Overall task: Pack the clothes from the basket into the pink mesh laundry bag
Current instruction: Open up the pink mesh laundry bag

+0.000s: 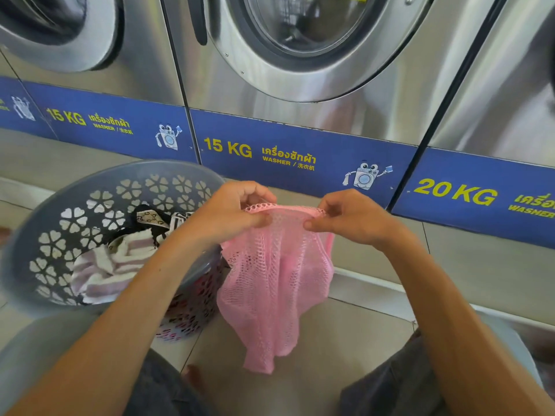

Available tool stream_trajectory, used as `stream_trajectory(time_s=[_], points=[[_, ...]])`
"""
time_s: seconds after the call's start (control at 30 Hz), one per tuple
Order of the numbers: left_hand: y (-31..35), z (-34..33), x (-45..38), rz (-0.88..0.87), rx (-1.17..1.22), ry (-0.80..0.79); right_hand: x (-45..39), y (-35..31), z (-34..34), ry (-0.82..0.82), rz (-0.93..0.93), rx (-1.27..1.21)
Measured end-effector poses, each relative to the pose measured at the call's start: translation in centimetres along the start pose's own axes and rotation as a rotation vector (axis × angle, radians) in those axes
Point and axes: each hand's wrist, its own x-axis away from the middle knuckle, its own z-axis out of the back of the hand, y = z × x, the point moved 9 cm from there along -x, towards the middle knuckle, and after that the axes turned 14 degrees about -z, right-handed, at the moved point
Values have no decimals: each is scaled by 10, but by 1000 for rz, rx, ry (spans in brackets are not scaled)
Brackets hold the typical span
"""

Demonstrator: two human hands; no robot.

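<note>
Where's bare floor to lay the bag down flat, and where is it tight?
Bare tile lies under the hanging bag, between the knees, and right of it along the washers' base. It is tight on the left: the basket, holding clothes, stands against the bag. Both hands, left hand and right hand, pinch the bag's rim.

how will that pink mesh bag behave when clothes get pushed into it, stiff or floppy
Probably very floppy: the pink mesh bag hangs in limp folds from where the left hand and right hand pinch its rim. It looks light and thin, so its mouth will likely collapse unless held open.
</note>
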Motion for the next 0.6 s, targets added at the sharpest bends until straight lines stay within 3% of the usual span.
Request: stream_trajectory(time_s=[0.13,0.27,0.6], points=[[-13,-11,5,101,-80,-184,9,-1,-3,-150,3,-69],[-21,-25,11,145,-150,-327,13,-1,-2,-184,-2,-83],[-26,-18,12,134,-437,-340,14,5,-15,-294,-30,-39]])
